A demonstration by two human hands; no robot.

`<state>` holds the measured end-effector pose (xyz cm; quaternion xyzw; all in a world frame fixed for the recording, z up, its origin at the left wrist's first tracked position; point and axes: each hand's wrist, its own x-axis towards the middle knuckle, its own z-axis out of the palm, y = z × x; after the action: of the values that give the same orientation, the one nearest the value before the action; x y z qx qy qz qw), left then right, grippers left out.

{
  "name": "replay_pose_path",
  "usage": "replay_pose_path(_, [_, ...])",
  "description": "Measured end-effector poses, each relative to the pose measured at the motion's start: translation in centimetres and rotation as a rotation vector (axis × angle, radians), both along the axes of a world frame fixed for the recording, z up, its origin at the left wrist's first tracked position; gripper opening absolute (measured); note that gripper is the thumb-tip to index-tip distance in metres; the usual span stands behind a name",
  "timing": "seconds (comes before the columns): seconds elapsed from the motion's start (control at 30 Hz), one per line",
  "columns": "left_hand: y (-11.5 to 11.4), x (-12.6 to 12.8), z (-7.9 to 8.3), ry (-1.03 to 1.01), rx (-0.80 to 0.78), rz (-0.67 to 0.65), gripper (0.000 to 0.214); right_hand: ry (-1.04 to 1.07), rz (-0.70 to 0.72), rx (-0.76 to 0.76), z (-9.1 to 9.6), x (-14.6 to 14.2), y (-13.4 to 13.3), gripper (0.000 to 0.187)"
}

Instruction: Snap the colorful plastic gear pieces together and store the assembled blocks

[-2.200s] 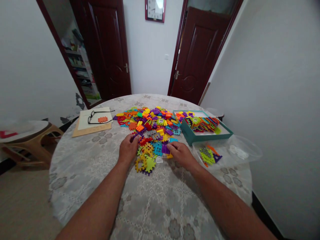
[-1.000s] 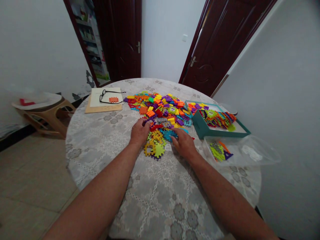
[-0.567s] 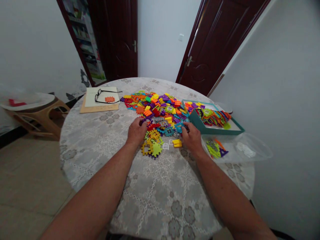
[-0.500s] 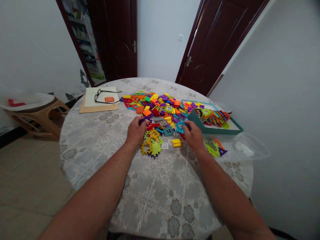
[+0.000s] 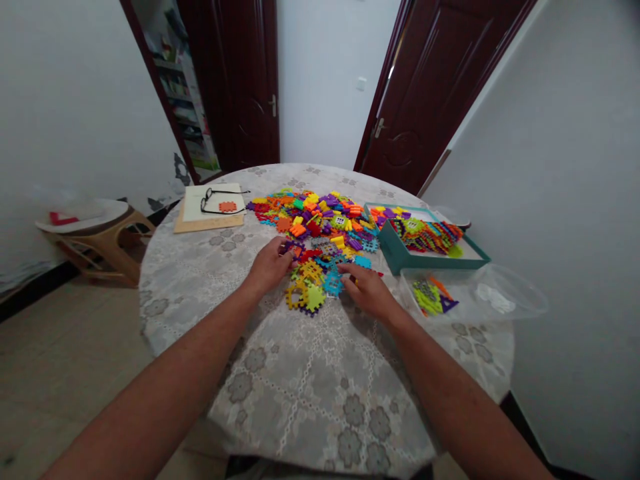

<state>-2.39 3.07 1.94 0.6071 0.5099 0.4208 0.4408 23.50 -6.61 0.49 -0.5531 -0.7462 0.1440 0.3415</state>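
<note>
Nearest me, the cloth-covered bench (image 5: 305, 393) fills the lower centre of the frame. Just below mid-frame a lime cog piece (image 5: 315, 298) lies beside a yellow frame piece (image 5: 290, 297), both on top of other pieces. To their right is the toothed blue piece (image 5: 333, 284), my right hand (image 5: 369, 287) at its edge; thumb and forefinger stand slightly apart there, and I cannot tell whether they grip it. My left hand (image 5: 272, 265) curls by a purple piece (image 5: 287, 247); whether those fingers pinch it, I can't tell either.

The teeth overlap, so lifting one piece might drag its neighbour or topple the small stack. At centre right, the thin clear plastic (image 5: 465, 297) could shift if my forearm brushed it. Behind it, the green box (image 5: 396, 253) meets the heap (image 5: 320, 217), which looks loose; a careless knuckle could start a slide. Farther, upper left, glasses (image 5: 203, 207) rest on paper (image 5: 192, 208).
</note>
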Motion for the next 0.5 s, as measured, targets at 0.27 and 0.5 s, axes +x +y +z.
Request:
replay_pose_path(0.27, [-0.2,-2.4,-1.3,0.062,0.087,0.051,0.032,-0.438,-0.065,-0.147,1.6,2.3,-1.2,0.038])
replay_pose_path(0.5, [-0.1,-2.6,-1.0,0.127,0.101,0.052,0.035,-0.376,-0.007,-0.234,2.8,1.2,-1.1,0.012])
